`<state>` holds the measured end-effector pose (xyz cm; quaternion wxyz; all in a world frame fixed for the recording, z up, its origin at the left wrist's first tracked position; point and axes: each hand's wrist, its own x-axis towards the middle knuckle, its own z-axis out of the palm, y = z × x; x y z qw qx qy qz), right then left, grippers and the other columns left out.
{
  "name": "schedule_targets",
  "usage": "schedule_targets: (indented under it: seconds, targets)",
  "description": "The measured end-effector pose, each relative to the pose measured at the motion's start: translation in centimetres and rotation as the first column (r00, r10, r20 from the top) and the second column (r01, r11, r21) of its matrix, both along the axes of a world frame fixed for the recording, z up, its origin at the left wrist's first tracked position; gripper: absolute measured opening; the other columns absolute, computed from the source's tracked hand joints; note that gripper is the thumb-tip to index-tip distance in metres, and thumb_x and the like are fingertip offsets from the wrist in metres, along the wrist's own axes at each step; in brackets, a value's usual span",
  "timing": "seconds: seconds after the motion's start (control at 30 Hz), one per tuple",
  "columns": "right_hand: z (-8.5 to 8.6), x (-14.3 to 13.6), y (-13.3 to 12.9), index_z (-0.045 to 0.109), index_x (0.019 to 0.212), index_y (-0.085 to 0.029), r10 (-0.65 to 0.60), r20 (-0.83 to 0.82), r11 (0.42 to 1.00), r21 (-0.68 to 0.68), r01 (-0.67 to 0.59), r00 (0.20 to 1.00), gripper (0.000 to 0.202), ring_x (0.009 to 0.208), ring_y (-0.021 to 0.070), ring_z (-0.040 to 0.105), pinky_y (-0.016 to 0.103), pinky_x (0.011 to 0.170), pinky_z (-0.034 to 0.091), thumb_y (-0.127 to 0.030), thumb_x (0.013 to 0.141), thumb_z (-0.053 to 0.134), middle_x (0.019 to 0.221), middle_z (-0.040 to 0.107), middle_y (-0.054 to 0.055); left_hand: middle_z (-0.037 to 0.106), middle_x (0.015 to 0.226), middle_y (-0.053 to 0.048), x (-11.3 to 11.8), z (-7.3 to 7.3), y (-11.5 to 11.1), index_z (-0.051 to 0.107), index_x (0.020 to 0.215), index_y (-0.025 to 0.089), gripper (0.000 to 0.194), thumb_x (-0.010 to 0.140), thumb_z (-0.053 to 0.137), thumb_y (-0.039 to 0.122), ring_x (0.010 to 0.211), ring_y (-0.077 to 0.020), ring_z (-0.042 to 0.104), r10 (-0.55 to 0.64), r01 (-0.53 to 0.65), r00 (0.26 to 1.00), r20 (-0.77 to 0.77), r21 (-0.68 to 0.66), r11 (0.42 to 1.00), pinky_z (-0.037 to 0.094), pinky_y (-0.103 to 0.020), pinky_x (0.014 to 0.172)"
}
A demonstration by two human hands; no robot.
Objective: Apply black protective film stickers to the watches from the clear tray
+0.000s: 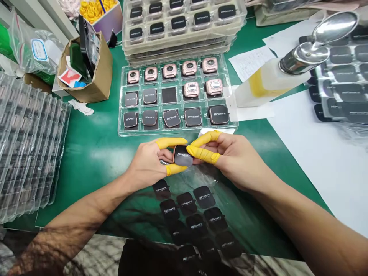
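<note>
Between the fingers of my left hand (148, 160) sits a watch case (181, 157) with a rose-gold edge and a black "HiFuture" film on its face. My right hand (234, 155) pinches the upper right corner of the same piece with thumb and forefinger. Yellow finger cots cover several fingertips. Just beyond is a clear tray (122, 103); it holds pink watch cases (169, 71) showing their backs and others lying with black film (193, 117) upward. One middle-row pocket shows only a dark pad. Below my hands lies a clear sheet of black films (196, 225).
Stacked trays (184, 40) stand behind, and more trays (28, 149) rise at the left. A pump bottle (258, 84) stands right of the tray, near white paper (304, 149) and film sheets (345, 80). A cardboard box (102, 71) and a box of yellow finger cots (96, 11) sit back left.
</note>
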<state>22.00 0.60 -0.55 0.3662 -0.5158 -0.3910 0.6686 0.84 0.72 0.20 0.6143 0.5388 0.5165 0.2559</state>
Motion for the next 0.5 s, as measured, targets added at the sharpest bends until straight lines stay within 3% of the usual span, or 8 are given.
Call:
schedule_targets:
  seconds: [0.17,0.33,0.5]
  targets:
    - [0.09,-0.12,-0.01,0.077,0.077,-0.024,-0.002,0.001,1.000,0.012,0.002,1.000,0.045,0.067,0.0174,0.075,0.029,0.065,0.065,-0.056,0.056,0.100,0.074,0.078,0.001,0.081,0.079,-0.001,0.01,-0.09,0.02,0.079,0.126,0.021,0.063,0.066,0.096,0.026,0.073,-0.0193,0.074,-0.020,0.020,1.000,0.001,0.012,1.000,0.061,-0.028,0.072]
    - [0.01,-0.01,0.02,0.077,0.079,-0.023,0.008,-0.017,1.000,0.001,-0.008,1.000,0.043,0.068,0.0156,0.075,0.024,0.065,0.063,-0.046,0.055,0.103,0.075,0.079,-0.001,0.082,0.080,-0.001,-0.03,0.10,0.19,0.078,0.126,0.019,0.063,0.066,0.093,0.031,0.074,-0.0192,0.077,-0.055,0.058,0.995,-0.080,0.034,0.998,0.063,-0.027,0.073]
    - [-0.07,0.06,-0.03,0.078,0.081,-0.023,0.013,0.002,1.000,0.008,-0.013,1.000,0.042,0.068,0.0159,0.075,0.024,0.066,0.062,-0.048,0.056,0.102,0.073,0.078,0.000,0.081,0.079,0.000,-0.04,-0.03,0.27,0.078,0.126,0.019,0.062,0.068,0.092,0.031,0.072,-0.0172,0.075,-0.064,0.069,0.994,-0.090,0.048,0.996,0.061,-0.025,0.070]
